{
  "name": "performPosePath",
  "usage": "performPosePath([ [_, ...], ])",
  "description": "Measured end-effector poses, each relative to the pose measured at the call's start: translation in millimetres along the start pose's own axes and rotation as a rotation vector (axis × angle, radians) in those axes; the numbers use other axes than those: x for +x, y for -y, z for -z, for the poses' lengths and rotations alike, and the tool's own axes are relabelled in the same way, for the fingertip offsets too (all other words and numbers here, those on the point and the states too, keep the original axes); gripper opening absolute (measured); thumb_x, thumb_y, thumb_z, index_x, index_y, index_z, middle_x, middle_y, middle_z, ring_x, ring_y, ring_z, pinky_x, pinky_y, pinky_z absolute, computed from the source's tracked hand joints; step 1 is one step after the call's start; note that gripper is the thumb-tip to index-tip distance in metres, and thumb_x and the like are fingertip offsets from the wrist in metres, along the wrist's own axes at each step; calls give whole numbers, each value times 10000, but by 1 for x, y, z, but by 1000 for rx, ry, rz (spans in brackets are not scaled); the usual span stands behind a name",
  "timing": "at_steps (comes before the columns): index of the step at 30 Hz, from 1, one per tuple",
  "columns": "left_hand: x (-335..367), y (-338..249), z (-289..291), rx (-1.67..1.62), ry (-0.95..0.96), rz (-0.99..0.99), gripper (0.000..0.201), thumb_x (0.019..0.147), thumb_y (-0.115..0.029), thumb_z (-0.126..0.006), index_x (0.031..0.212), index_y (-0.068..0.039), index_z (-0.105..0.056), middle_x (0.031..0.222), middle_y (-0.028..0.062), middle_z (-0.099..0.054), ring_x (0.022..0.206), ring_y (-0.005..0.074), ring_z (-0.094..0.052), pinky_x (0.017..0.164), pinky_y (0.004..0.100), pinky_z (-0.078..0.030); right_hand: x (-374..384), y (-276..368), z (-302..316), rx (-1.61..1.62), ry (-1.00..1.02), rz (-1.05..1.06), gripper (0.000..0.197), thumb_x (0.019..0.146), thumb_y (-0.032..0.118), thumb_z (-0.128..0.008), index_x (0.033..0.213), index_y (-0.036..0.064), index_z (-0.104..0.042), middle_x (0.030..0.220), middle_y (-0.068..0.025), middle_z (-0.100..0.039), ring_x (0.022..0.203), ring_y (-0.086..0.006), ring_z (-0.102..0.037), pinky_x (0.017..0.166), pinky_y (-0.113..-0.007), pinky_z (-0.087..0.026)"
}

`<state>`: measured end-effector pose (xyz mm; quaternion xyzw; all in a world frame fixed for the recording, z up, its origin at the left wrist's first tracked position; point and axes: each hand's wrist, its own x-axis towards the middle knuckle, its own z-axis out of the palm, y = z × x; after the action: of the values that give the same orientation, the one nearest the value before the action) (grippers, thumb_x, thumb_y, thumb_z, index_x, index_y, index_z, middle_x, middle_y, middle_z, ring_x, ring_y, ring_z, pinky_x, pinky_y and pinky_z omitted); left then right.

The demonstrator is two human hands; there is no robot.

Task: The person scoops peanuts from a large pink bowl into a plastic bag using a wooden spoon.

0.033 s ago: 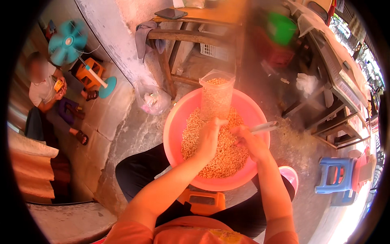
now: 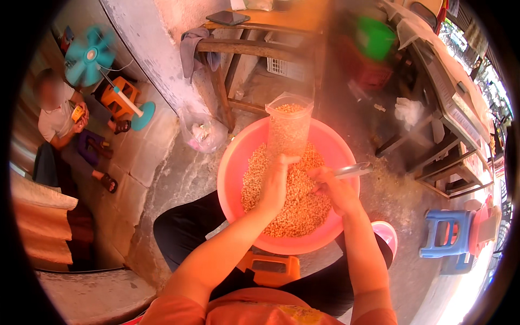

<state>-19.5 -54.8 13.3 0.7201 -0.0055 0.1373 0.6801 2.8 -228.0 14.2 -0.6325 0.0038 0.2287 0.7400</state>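
A large pink basin (image 2: pixel 232 222) sits between my knees, partly filled with small golden-tan kernels (image 2: pixel 298 221). At its far side a clear plastic bag (image 2: pixel 290 130), filled with the same kernels, stands upright with its top open. My left hand (image 2: pixel 275 181) is closed at the bag's lower near side, the thumb lying across its base; some of its fingers are hidden. Over the kernels on the right, my right hand (image 2: pixel 334 189) is closed around a silvery metal utensil (image 2: pixel 353 170), which points out over the basin's right rim. Its other end is hidden by the hand.
An orange stool (image 2: pixel 276 269) is below the basin. Wooden table legs (image 2: pixel 219 97) and a clear bag of refuse (image 2: pixel 204 132) are beyond it. Blue stools (image 2: pixel 447 233) stand right. On the left, a person (image 2: pixel 59 114) sits near a teal fan (image 2: pixel 91 56).
My left hand has shifted very slightly at the bag's base. The utensil and my right hand are almost where they were.
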Motion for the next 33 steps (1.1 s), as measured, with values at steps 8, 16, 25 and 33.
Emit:
performPosePath([
  [8,11,18,19,-390,-169,369,612,956,-546,-260,1081,-40,-580,1072,84,-596,1030,184,-511,942,323,-340,-8,8,2,156,-104,102,373,929,343,-526,1010,-5,-630,871,-55,-608,709,-127,-579,653,-265,-456],
  [16,10,13,16,-544,52,503,678,945,-571,-254,1121,5,-567,1137,113,-573,1085,189,-480,985,346,-309,-6,6,-2,140,-159,154,354,906,325,-566,989,-12,-636,860,-64,-614,661,-133,-569,609,-260,-466],
  [25,10,3,19,-526,39,702,730,909,-627,-278,1337,-47,-395,1326,144,-453,1238,269,-351,1059,411,-194,0,0,1,-40,-222,157,388,915,353,-535,1002,-10,-644,915,-111,-634,662,-153,-583,614,-271,-471],
  [33,7,16,24,-569,67,622,771,896,-648,-306,1357,-32,-348,1323,155,-447,1225,269,-359,1058,423,-194,5,3,0,-153,-233,119,423,940,390,-473,1012,12,-647,919,-106,-633,663,-148,-589,646,-266,-468],
])
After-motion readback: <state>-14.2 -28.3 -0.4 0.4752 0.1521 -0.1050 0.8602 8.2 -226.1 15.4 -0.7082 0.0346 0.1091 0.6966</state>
